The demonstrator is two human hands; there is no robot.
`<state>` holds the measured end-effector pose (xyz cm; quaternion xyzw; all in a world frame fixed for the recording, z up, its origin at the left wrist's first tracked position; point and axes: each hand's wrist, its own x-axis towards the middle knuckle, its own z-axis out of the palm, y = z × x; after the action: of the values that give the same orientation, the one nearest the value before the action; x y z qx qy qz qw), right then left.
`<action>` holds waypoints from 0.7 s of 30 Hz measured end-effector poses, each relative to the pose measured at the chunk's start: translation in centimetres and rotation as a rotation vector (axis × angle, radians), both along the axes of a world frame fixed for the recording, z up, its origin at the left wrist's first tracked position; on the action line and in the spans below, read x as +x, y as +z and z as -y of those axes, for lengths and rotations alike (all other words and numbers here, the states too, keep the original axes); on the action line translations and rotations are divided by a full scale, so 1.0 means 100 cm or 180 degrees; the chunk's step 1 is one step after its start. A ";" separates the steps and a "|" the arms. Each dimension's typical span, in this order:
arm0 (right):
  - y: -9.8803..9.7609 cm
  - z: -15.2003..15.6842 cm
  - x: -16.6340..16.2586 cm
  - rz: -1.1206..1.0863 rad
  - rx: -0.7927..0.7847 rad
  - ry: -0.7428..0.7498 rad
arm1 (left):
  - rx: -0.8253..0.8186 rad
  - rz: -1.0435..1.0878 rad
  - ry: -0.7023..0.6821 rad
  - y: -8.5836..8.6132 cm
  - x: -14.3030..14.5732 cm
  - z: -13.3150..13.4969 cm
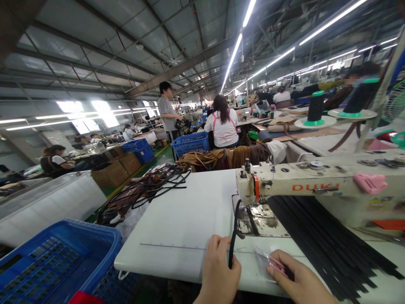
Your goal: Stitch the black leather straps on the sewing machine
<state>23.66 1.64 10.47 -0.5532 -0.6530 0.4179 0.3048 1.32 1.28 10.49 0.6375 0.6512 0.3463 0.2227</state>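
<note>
My left hand (220, 270) is closed round a narrow black strap (234, 230) at the front edge of the white sewing table (190, 219). The strap curves up from my fingers to the needle plate (261, 219) of the cream sewing machine (316, 185). Just to the right, my right hand (300, 278) pinches a small pink tool (274, 261), pointed toward the strap. A bundle of long black straps (325, 240) lies under the machine arm, running to the right edge.
A blue plastic crate (57, 261) stands at the lower left. Dark straps (148, 190) and tan straps (209, 158) are piled at the table's far side. Thread cones (315, 107) stand behind the machine. Other people work at benches farther back.
</note>
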 end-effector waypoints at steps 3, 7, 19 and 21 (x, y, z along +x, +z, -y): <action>0.001 0.000 -0.004 0.0030 -0.0019 -0.0027 | -0.0221 0.0292 -0.0091 -0.001 -0.004 -0.001; -0.003 -0.001 -0.009 0.0060 -0.0049 -0.0053 | -0.0314 0.0546 -0.0105 -0.002 -0.007 0.000; -0.004 0.008 -0.015 -0.0005 0.0150 -0.0213 | -0.0825 0.1375 -0.0231 -0.022 -0.008 0.006; -0.001 0.009 -0.016 0.0010 0.0160 -0.0226 | -0.0944 0.1746 -0.0296 -0.023 -0.004 0.007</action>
<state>22.02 0.71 10.34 -0.5688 -0.6437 0.3894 0.3323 0.90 0.54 8.16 0.5100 0.5803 0.3961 0.4963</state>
